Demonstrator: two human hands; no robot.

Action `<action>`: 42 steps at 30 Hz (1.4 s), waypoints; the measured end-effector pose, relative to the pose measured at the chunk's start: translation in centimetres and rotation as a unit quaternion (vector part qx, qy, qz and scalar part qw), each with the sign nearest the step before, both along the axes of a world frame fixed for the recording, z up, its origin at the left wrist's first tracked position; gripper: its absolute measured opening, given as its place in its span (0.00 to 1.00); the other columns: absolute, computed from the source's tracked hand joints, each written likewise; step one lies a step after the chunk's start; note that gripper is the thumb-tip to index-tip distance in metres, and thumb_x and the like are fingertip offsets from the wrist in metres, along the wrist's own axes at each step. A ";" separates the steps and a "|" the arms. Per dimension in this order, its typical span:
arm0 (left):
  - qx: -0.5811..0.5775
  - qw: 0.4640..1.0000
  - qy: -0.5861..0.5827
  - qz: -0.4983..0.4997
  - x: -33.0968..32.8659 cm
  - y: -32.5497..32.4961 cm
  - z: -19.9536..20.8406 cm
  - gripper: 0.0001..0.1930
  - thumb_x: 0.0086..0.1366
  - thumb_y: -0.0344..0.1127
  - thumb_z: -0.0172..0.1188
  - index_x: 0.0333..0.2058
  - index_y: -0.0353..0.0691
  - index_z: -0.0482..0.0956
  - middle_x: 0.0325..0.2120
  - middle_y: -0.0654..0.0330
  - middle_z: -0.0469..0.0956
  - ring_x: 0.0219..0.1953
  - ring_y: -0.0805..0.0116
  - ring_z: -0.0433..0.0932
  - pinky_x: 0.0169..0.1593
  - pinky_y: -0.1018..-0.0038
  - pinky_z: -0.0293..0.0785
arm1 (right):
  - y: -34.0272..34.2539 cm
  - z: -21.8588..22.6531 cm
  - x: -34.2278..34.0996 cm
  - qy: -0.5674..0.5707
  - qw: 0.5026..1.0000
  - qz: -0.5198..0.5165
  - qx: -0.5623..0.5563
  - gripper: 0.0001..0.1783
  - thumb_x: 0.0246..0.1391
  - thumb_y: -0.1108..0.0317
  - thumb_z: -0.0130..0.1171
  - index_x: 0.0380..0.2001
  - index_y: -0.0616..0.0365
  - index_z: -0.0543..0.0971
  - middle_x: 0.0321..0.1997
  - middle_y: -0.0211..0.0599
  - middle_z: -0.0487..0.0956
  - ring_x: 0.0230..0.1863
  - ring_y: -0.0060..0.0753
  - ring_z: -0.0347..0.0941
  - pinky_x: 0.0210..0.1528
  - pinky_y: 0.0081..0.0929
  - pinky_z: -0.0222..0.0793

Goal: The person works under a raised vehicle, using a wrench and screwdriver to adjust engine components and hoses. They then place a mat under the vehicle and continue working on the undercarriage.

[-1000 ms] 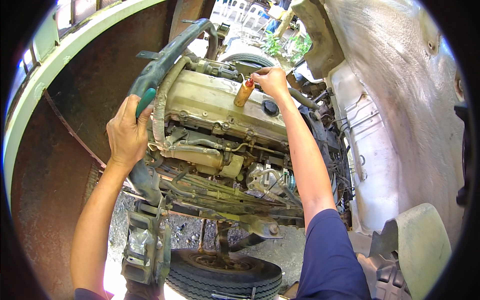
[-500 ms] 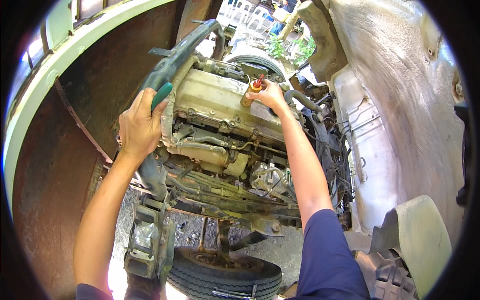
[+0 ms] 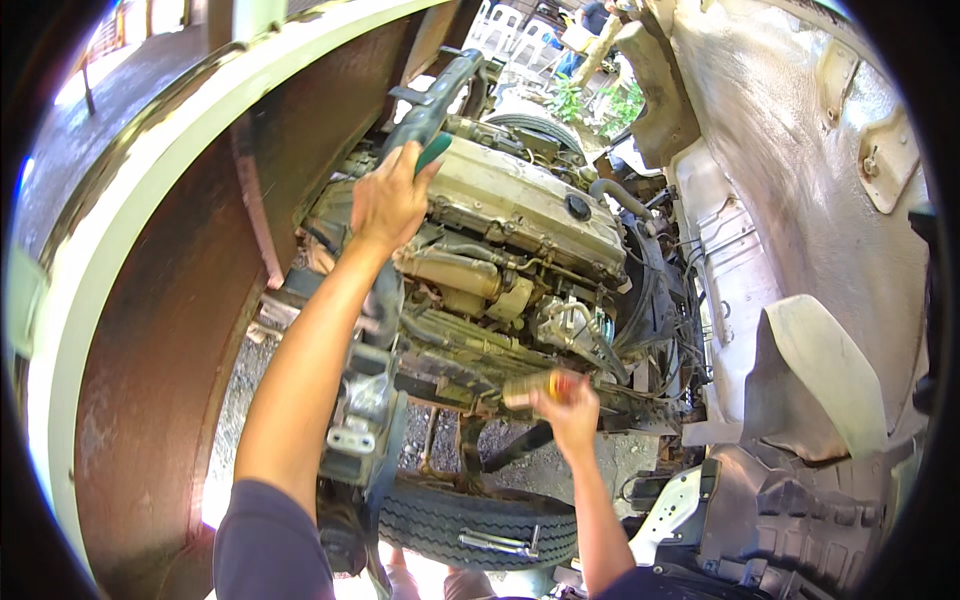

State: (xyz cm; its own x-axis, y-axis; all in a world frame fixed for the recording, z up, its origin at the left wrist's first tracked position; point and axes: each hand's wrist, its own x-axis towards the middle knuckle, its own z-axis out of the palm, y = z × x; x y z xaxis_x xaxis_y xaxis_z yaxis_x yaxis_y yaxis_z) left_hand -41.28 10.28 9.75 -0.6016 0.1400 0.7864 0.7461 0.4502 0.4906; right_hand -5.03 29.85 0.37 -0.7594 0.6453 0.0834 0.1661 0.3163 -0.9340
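Note:
My left hand (image 3: 388,205) is closed around a rounded green handle (image 3: 433,151), whose end sticks out by the thumb. The same hand lies against a thick dark metal bar (image 3: 425,118) beside the engine; what the handle belongs to is hidden. My right hand (image 3: 570,420) grips a small yellowish-brown bottle (image 3: 526,389) with a red and orange top, blurred by motion and tipped on its side. It hangs in front of the engine (image 3: 490,185), above the frame rail. A round black cap (image 3: 577,207) sits on the engine's cover.
Below lies a tyre (image 3: 470,525) with a shiny metal tool (image 3: 500,543) on its tread. A rusty brown panel (image 3: 170,350) with a pale rim stands at left. The tilted cab's silvery underside (image 3: 790,200) rises at right. Far back are white chairs (image 3: 527,45) and a person (image 3: 592,20).
My right hand has lifted the bottle off the engine cover and brought it down toward me, tipping it sideways. My left hand stays on the bar. The whole view has shifted.

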 end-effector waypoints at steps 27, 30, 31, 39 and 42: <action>0.356 0.286 -0.771 -0.445 58.3 -35.5 -1.9 0.27 0.85 0.52 0.36 0.56 0.33 0.75 0.43 0.55 0.79 0.39 0.62 0.78 0.47 0.68 0.77 | -33.9 7.1 49.4 -0.043 0.987 -0.139 -0.071 0.22 0.51 0.75 0.79 0.47 0.65 0.81 0.40 0.33 0.86 0.40 0.20 0.82 0.46 0.22 0.78; 0.274 0.308 -0.808 -0.421 61.5 -38.8 -6.0 0.26 0.85 0.50 0.37 0.54 0.32 0.76 0.44 0.53 0.80 0.41 0.61 0.80 0.49 0.65 0.78 | -37.4 5.5 55.8 -0.046 0.984 -0.170 -0.026 0.22 0.48 0.75 0.79 0.45 0.65 0.81 0.39 0.34 0.86 0.40 0.21 0.82 0.44 0.22 0.78; 0.255 0.308 -0.823 -0.404 61.9 -40.1 -8.3 0.25 0.85 0.50 0.38 0.51 0.33 0.77 0.44 0.52 0.80 0.41 0.60 0.80 0.48 0.63 0.78 | -38.6 4.5 58.1 -0.063 0.983 -0.170 0.029 0.23 0.47 0.74 0.80 0.45 0.66 0.81 0.39 0.35 0.86 0.41 0.22 0.82 0.44 0.23 0.78; -0.208 0.535 -0.797 -0.184 58.6 -57.2 -33.0 0.24 0.79 0.52 0.51 0.26 0.43 0.70 0.21 0.58 0.77 0.18 0.65 0.77 0.20 0.68 0.72 | -56.6 -10.7 73.9 -0.199 0.789 -0.581 -0.018 0.22 0.42 0.63 0.79 0.39 0.60 0.83 0.38 0.40 0.88 0.41 0.38 0.85 0.48 0.34 0.79; -0.328 0.510 -0.793 -0.055 56.2 -65.1 -37.2 0.22 0.80 0.55 0.49 0.31 0.45 0.74 0.21 0.59 0.78 0.18 0.69 0.78 0.24 0.67 0.82 | -67.0 -13.7 77.3 -0.196 0.699 -0.685 -0.061 0.20 0.42 0.64 0.77 0.38 0.60 0.83 0.37 0.38 0.88 0.41 0.37 0.84 0.49 0.35 0.78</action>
State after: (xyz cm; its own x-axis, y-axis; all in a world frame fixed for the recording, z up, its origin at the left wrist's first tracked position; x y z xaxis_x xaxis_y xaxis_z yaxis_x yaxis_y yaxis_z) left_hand 14.90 -54.81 -27.42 -0.3674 0.1616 -0.9159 -0.3168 0.9042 0.2866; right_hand 72.28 -37.11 -13.36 0.6301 0.7726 -0.0775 0.4851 -0.4696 -0.7376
